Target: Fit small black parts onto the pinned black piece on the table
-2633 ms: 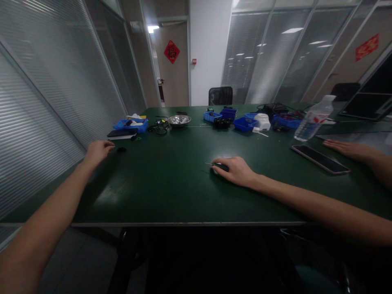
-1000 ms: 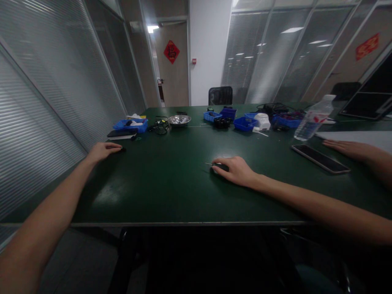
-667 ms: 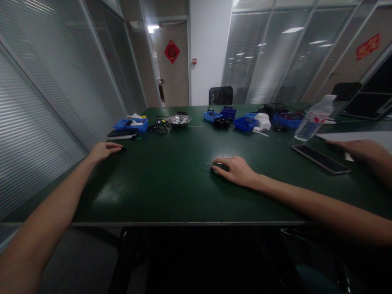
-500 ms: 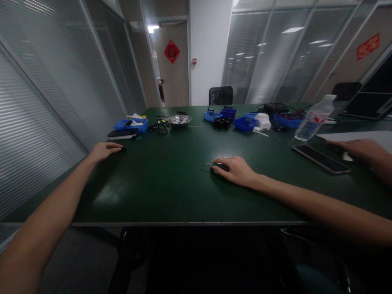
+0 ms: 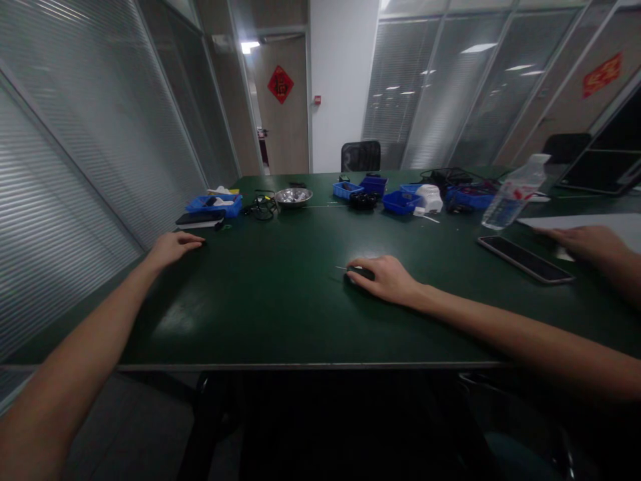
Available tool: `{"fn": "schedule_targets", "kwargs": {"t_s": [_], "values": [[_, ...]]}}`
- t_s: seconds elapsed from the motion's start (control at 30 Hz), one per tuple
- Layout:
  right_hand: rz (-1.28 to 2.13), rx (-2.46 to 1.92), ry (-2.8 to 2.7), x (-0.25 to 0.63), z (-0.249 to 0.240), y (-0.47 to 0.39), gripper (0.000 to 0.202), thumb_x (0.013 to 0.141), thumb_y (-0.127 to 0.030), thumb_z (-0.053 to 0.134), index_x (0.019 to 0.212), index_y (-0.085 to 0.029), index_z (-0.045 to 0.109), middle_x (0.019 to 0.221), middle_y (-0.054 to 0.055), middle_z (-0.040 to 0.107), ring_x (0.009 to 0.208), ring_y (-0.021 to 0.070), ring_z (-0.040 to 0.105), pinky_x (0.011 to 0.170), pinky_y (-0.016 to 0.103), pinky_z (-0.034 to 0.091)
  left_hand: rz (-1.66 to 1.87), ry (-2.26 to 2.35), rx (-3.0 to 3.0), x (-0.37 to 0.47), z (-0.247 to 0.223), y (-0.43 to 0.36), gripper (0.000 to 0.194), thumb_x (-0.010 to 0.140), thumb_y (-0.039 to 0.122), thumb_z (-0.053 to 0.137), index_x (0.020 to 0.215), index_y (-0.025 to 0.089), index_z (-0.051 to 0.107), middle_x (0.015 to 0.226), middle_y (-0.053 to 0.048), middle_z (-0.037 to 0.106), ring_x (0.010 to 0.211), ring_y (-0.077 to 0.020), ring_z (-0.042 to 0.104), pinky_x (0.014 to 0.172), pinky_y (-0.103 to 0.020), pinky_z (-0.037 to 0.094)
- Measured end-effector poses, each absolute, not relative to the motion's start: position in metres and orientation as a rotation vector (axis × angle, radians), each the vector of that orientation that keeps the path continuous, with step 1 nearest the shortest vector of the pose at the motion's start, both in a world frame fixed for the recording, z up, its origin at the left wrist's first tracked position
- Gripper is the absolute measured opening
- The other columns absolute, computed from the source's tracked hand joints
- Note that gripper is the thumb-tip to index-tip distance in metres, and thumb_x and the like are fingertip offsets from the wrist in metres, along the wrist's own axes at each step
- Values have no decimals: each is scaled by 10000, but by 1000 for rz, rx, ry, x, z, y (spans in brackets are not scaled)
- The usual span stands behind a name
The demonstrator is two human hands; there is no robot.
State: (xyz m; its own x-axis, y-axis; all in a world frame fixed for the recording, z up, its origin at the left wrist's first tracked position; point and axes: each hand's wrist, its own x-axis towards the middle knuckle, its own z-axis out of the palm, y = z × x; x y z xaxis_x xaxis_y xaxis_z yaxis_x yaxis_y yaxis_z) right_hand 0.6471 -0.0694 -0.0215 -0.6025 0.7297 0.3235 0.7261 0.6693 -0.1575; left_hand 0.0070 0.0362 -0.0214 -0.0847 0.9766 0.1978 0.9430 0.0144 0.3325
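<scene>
My left hand (image 5: pixel 173 248) rests on the left side of the green table (image 5: pixel 280 314), fingers closed over a small dark object (image 5: pixel 203 242) that is mostly hidden. Right of the table's middle lies my right hand (image 5: pixel 388 277), wrapped round a dark-handled tool (image 5: pixel 365 273) with a thin metal shaft pointing left. A black notebook-like item (image 5: pixel 200 218) is just behind my left hand. To the right of my right hand a phone (image 5: pixel 525 259) lies flat.
Behind stand a blue tray (image 5: pixel 231 208), a metal bowl (image 5: pixel 294 196), black cables (image 5: pixel 261 208) and blue bins (image 5: pixel 400 202). A tilted water bottle (image 5: pixel 515 192) and another person's hand (image 5: pixel 593 247) are at the right, beside white paper (image 5: pixel 611 224).
My left hand has shifted slightly to the right, and its fingers now cover more of the small dark object. The other person's hand has moved slightly. My right hand has stayed put.
</scene>
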Motion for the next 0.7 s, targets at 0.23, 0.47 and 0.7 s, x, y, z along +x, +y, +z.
{"fn": "schedule_targets", "kwargs": {"t_s": [0.23,0.47,0.7], "values": [[38,-1140,-2525,647,-22,-69,482,1091,-544,468,1304,-202,734,915,67,795,722,207,695,682,327,452,597,2178,1963,5,-21,34,399,956,478,728,1258,231,811,1254,-47,783,1137,-250,704,1074,-337,487],[61,-1140,-2538,647,-20,-69,491,1092,-551,460,1307,-198,726,878,60,779,693,197,670,675,324,443,651,2130,1870,14,-18,30,401,971,405,721,1316,207,776,1344,-70,743,1212,-254,672,1120,-346,455],[70,-1153,-2531,647,-20,-70,494,1088,-554,463,1308,-201,731,886,66,783,696,201,676,673,323,447,765,2102,1633,24,-10,23,482,837,509,848,1176,168,822,1263,-105,767,1197,-286,662,1131,-383,441]]}}
